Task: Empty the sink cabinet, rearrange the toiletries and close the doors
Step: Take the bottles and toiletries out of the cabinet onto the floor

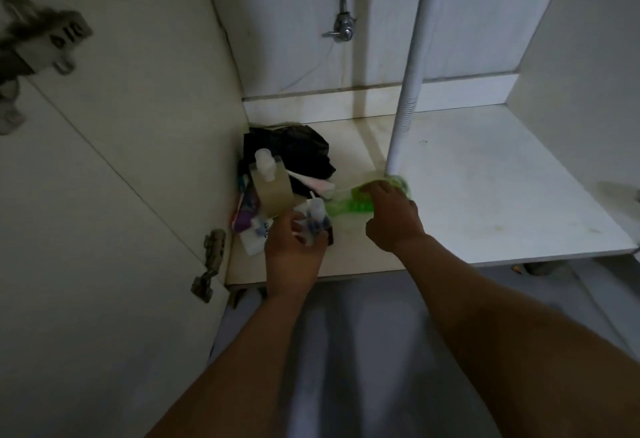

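Note:
The sink cabinet stands open, its white floor (pixel 485 174) lit from the front. My left hand (pixel 294 257) grips a small clear bottle with a white cap (pixel 317 217) near the front left. My right hand (pixel 393 216) holds a green see-through bottle (pixel 356 203) lying on its side beside the drain pipe. A square bottle of yellowish liquid (pixel 273 191) stands at the left wall. Behind it lies a black bag (pixel 298 153), with a pink and white toothbrush (pixel 311 179) and purple and white tubes (pixel 249 226) crowded around.
A white drain pipe (pixel 412 74) runs down to the cabinet floor at centre. A metal valve and hose (pixel 343 29) sit on the back wall. The left door (pixel 86 195) hangs open with hinges (pixel 207 264). Grey floor (pixel 346 333) lies below.

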